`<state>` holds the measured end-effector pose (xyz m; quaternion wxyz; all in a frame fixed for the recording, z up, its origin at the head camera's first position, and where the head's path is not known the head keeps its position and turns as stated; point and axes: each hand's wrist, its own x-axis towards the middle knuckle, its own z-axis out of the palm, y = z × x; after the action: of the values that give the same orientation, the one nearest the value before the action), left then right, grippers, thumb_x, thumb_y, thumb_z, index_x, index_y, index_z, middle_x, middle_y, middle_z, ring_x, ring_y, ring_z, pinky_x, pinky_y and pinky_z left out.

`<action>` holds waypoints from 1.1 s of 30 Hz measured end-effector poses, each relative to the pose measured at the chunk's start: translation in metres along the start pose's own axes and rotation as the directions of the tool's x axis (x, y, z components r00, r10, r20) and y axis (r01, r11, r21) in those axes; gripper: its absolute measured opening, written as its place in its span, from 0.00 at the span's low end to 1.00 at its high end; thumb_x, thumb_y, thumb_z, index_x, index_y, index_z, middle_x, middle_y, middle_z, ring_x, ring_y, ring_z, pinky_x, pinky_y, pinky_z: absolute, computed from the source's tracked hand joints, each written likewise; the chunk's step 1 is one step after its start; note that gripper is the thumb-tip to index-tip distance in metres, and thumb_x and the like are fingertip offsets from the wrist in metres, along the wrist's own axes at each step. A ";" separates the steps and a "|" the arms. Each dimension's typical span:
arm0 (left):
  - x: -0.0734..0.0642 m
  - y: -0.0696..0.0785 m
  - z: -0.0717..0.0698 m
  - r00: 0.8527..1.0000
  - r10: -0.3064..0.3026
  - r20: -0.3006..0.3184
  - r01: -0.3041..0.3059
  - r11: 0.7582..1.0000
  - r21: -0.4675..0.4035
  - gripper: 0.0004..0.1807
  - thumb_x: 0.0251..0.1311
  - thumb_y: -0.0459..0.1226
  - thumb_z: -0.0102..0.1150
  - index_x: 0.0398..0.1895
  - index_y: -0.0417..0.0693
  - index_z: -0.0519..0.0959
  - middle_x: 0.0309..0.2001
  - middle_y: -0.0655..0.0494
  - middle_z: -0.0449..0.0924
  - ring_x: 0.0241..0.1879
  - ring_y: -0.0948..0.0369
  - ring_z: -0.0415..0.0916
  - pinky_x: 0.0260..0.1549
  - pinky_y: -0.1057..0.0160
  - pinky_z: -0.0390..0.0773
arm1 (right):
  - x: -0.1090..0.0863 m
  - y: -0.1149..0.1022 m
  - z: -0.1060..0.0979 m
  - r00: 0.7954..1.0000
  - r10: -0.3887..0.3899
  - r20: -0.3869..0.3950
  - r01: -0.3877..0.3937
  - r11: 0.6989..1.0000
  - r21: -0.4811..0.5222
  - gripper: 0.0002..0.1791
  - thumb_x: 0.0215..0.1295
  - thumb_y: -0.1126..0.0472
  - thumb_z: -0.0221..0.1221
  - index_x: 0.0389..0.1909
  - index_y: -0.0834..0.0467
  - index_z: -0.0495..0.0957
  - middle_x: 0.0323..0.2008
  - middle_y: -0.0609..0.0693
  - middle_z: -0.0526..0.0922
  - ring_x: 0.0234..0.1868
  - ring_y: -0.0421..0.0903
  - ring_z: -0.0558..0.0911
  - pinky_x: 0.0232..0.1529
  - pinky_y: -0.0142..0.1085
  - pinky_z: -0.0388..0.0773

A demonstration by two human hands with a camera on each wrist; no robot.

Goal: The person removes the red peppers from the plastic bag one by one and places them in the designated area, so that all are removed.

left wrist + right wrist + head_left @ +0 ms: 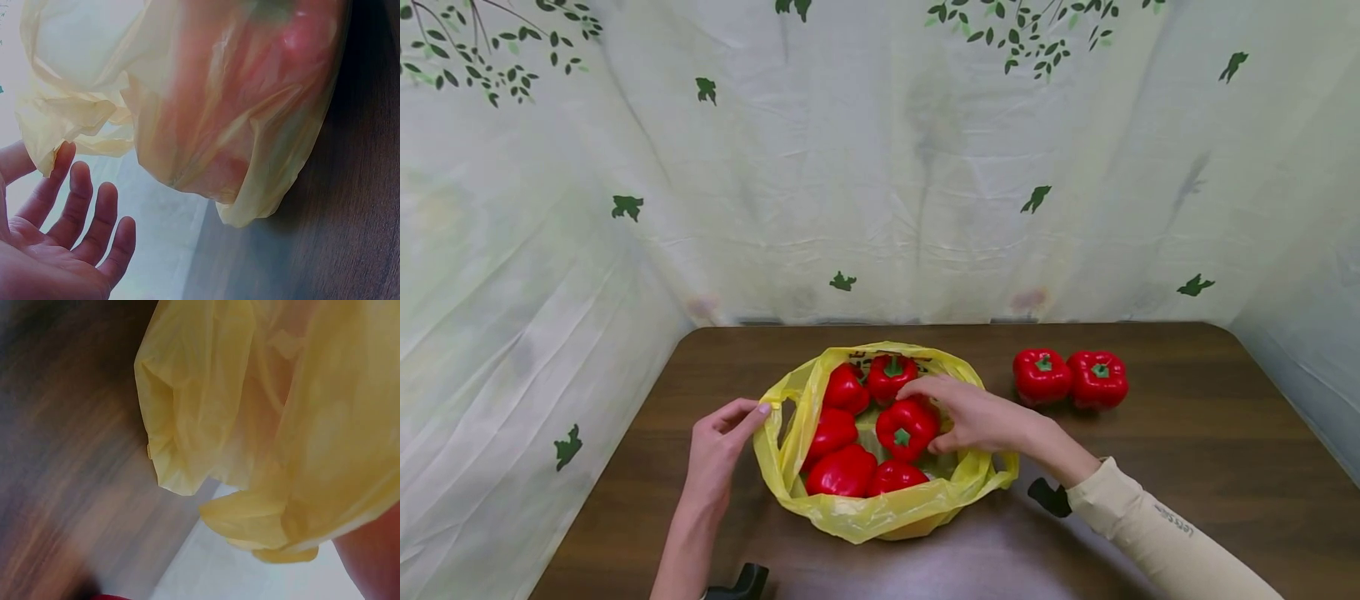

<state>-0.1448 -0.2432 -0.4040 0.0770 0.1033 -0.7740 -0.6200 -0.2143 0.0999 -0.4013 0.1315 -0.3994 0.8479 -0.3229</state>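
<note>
A yellow plastic bag (880, 518) stands wide-mouthed on the table with several red bell peppers in it. My left hand (718, 446) pinches the bag's left handle between thumb and index finger; in the left wrist view that hand's (59, 244) other fingers are spread away from the plastic. Reaching in over the bag's right rim, my right hand (973, 412) grips a red bell pepper (907, 430), its green stem facing me. Another pepper (842, 472) lies at the bag's front left. In the right wrist view the yellow bag (206, 394) hides the fingers.
Two more red bell peppers, one (1042, 376) beside the other (1098, 380), sit side by side on the brown wooden table (1210, 467), right of the bag. Behind the table hangs a pale curtain (880, 208) with a green leaf print.
</note>
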 end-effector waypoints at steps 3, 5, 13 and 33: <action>0.000 0.001 0.000 1.000 -0.005 -0.001 0.005 1.000 0.008 0.18 0.66 0.44 0.61 0.43 0.35 0.81 0.37 0.54 0.81 0.43 0.54 0.70 0.50 0.57 0.66 | -0.005 -0.003 0.000 0.999 0.023 -0.050 -0.021 0.998 0.051 0.37 0.51 0.62 0.74 0.63 0.49 0.69 0.58 0.40 0.72 0.58 0.41 0.71 0.58 0.44 0.71; -0.001 0.001 0.000 1.000 -0.008 -0.002 0.008 1.000 0.007 0.18 0.66 0.44 0.61 0.43 0.34 0.81 0.37 0.55 0.81 0.43 0.54 0.70 0.50 0.57 0.66 | -0.008 -0.004 0.000 0.995 0.038 -0.090 -0.032 0.997 0.075 0.38 0.50 0.60 0.75 0.62 0.47 0.69 0.58 0.39 0.72 0.59 0.41 0.71 0.58 0.43 0.72; -0.001 0.002 0.000 1.000 -0.008 -0.008 0.008 1.000 -0.009 0.18 0.65 0.43 0.62 0.43 0.34 0.81 0.36 0.55 0.81 0.42 0.54 0.71 0.49 0.57 0.66 | -0.023 -0.009 -0.002 0.968 0.030 -0.249 0.009 0.987 0.157 0.39 0.47 0.57 0.75 0.60 0.47 0.66 0.54 0.38 0.73 0.57 0.40 0.75 0.57 0.43 0.73; -0.001 0.003 0.002 1.000 -0.009 -0.010 0.008 1.000 -0.030 0.19 0.65 0.43 0.63 0.44 0.33 0.82 0.36 0.56 0.81 0.43 0.54 0.70 0.50 0.56 0.64 | -0.085 -0.034 -0.027 0.869 0.004 -0.495 0.095 0.980 0.175 0.40 0.45 0.70 0.74 0.60 0.55 0.69 0.54 0.46 0.75 0.51 0.43 0.79 0.50 0.37 0.78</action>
<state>-0.1444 -0.2406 -0.4014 0.0797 0.1086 -0.7639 -0.6312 -0.1523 0.1603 -0.3610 -0.0586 -0.3089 0.8080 -0.4983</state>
